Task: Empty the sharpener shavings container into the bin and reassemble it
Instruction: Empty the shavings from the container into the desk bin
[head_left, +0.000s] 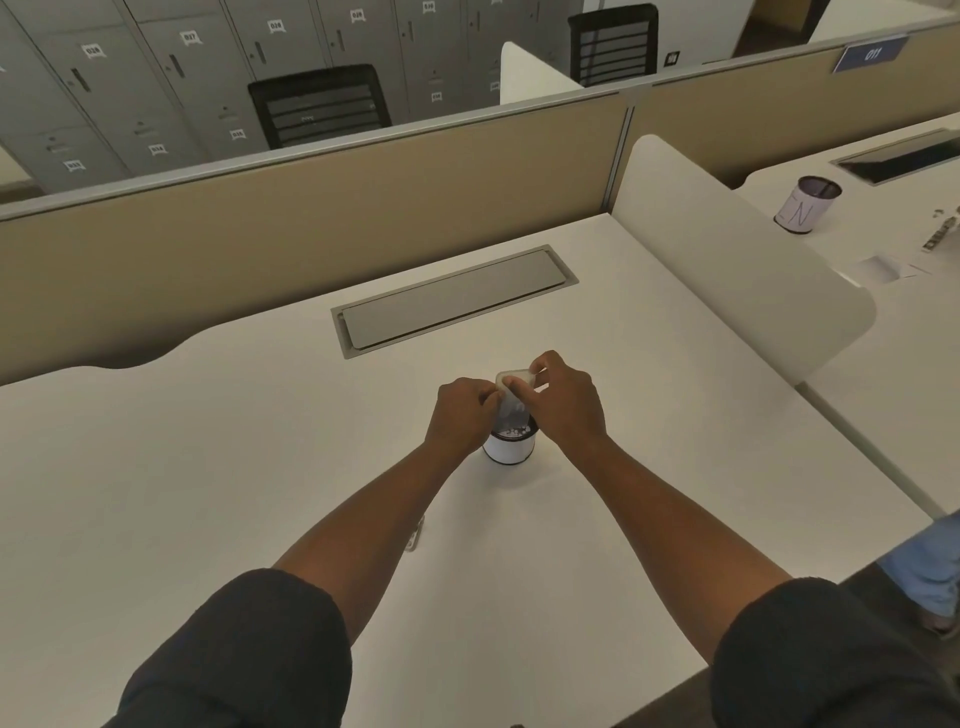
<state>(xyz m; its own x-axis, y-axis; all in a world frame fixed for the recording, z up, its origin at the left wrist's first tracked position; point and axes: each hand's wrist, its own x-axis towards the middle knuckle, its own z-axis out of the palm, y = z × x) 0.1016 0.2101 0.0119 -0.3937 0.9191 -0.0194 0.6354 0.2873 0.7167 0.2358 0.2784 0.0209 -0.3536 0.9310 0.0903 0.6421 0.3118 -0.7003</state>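
A small white cylindrical bin with a dark rim stands on the white desk in the middle. Dark shavings show inside its mouth. Tipped mouth-down over the bin is a clear plastic shavings container, held from both sides. My left hand pinches its left side. My right hand grips its top and right side. A small object, possibly the sharpener body, lies on the desk partly hidden behind my left forearm.
A grey cable hatch is set into the desk beyond the hands. A white divider stands at the right, with another desk and a second cup past it. A beige partition closes the back.
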